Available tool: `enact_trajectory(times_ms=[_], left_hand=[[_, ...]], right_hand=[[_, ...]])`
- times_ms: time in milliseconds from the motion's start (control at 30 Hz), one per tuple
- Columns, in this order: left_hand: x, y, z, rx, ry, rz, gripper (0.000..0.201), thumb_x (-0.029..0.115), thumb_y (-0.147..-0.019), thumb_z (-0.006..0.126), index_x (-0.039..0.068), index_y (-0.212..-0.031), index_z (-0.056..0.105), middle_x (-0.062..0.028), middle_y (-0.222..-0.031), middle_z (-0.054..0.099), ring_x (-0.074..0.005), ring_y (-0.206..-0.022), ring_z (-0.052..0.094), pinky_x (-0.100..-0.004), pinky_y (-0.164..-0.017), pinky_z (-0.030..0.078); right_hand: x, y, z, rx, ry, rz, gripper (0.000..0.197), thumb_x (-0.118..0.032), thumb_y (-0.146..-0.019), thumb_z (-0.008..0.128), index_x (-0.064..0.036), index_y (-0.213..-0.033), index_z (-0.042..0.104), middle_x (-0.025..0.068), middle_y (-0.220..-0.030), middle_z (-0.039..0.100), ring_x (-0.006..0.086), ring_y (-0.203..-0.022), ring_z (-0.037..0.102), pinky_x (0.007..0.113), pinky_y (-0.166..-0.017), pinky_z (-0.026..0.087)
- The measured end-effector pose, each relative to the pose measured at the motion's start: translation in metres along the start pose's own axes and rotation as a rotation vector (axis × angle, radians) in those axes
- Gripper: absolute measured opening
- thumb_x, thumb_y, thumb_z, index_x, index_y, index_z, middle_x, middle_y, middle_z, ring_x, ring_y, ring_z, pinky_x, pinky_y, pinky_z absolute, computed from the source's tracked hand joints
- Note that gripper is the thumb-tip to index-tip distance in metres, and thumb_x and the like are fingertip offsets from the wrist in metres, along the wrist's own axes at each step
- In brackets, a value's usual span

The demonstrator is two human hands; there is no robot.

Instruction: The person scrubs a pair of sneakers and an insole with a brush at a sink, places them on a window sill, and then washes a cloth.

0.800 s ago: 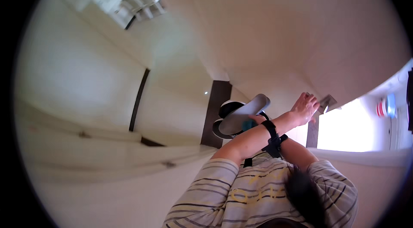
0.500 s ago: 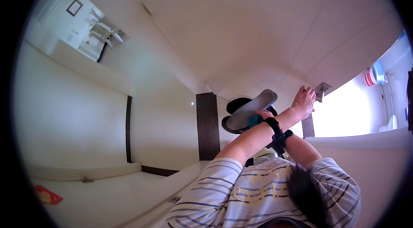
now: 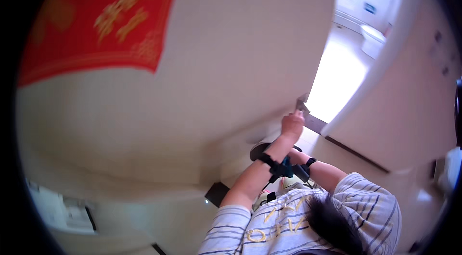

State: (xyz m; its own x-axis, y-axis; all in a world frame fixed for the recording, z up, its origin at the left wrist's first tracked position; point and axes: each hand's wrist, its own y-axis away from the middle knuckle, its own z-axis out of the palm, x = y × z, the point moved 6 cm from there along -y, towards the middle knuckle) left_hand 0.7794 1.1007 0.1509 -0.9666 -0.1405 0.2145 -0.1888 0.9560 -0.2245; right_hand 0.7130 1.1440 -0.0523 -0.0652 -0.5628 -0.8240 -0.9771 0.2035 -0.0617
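Nearest to the camera are dark hair and a shirt with grey and white stripes (image 3: 308, 221), with yellow marks on its front. From the shirt two bare forearms go up, and each wrist carries a black strap (image 3: 269, 163). One hand (image 3: 292, 124) is raised to the corner of a big white door (image 3: 231, 62); its fingers are clenched around a small grey metal piece (image 3: 302, 105) at the door's edge, which may be a handle or a latch, I cannot tell exactly. The other hand is hidden behind this forearm, together with a teal thing (image 3: 285, 168), so I cannot tell the state of its fingers, and also not which arm is the left one. A dark rounded shape (image 3: 260, 149) shows just behind the raised wrist. Compared with half a second earlier, the view has turned very much: before, a plain ceiling and a dark doorway filled it and the grey sandal was clear by the hand; now the door panel fills it, and a red hanging with gold figures (image 3: 96, 19) is at the upper left. Right of the door's edge a bright gap opens, with pale floor and a white toilet (image 3: 373, 40) far away. A second white panel (image 3: 409, 101) closes this gap on the right.
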Motion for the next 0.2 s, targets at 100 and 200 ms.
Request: enact_trajectory(times_ms=[100,200], left_hand=[[0.003,-0.008,-0.003,0.022,-0.023,0.114,0.022,0.008,-0.079,0.052,0.007,-0.099,0.061,-0.0067,-0.093,0.061,-0.0229,-0.079,0.064,-0.0337,-0.066,0.052],[-0.011,-0.008,0.008,-0.026,-0.111,0.111,0.026,0.012,-0.080,0.053,0.008,-0.104,0.060,-0.0056,-0.097,0.060,-0.0225,-0.078,0.064,-0.0313,-0.067,0.052]], right_hand=[[0.016,0.003,0.001,0.027,-0.146,0.209,0.067,0.018,-0.060,0.043,-0.0062,-0.122,0.051,0.0147,-0.111,0.060,0.0260,-0.106,0.056,0.032,-0.093,0.042],[-0.001,-0.002,0.005,-0.097,0.072,0.405,0.067,0.011,-0.060,0.048,-0.0080,-0.124,0.050,0.0143,-0.116,0.058,0.0242,-0.113,0.052,0.032,-0.098,0.039]])
